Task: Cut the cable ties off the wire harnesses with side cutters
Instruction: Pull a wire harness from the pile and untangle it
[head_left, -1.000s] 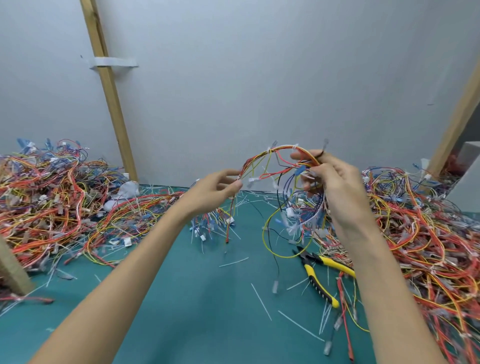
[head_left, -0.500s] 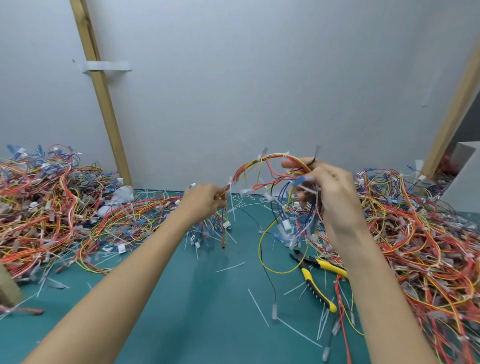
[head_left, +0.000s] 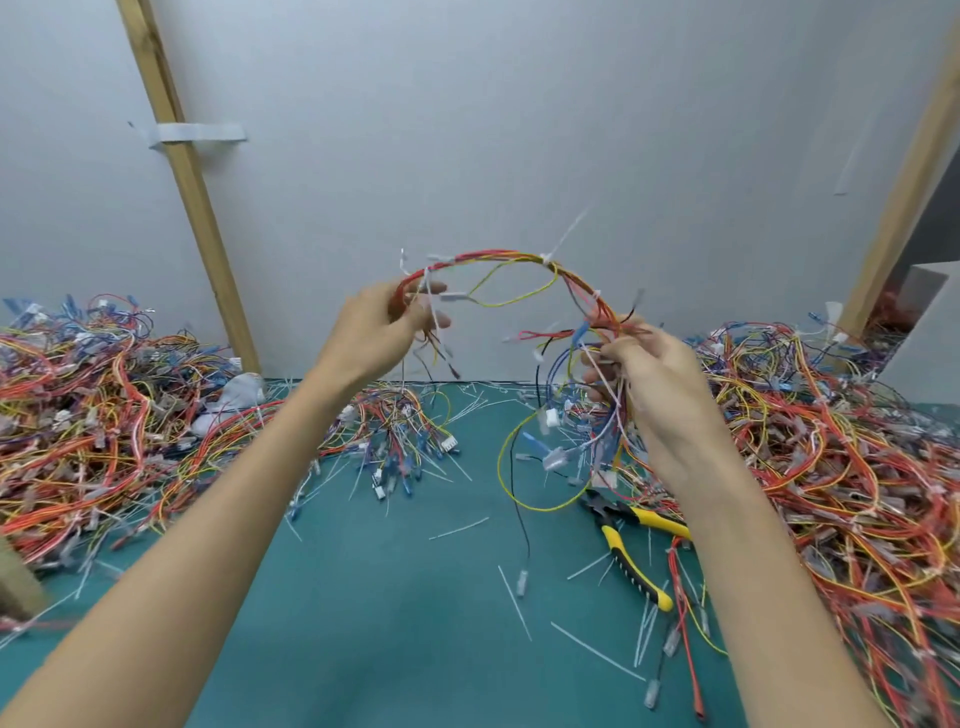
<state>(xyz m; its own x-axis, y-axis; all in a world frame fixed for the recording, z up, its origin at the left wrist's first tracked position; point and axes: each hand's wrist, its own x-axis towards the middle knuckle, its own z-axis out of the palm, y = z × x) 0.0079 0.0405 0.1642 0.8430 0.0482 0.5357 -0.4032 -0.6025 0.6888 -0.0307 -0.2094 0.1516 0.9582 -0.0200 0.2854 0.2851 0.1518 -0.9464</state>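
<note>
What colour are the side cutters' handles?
Yellow with black patches, on the side cutters; head view.

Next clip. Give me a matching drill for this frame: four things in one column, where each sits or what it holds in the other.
Things:
1. side cutters
2. left hand
3. right hand
4. white cable tie

Places:
a. grips the red end of the harness
b. lies on the green mat
c. grips the harness's blue-wired end
d. atop the harness arch, tail pointing up

Pairs: 1-b, 2-a, 3-c, 4-d
</note>
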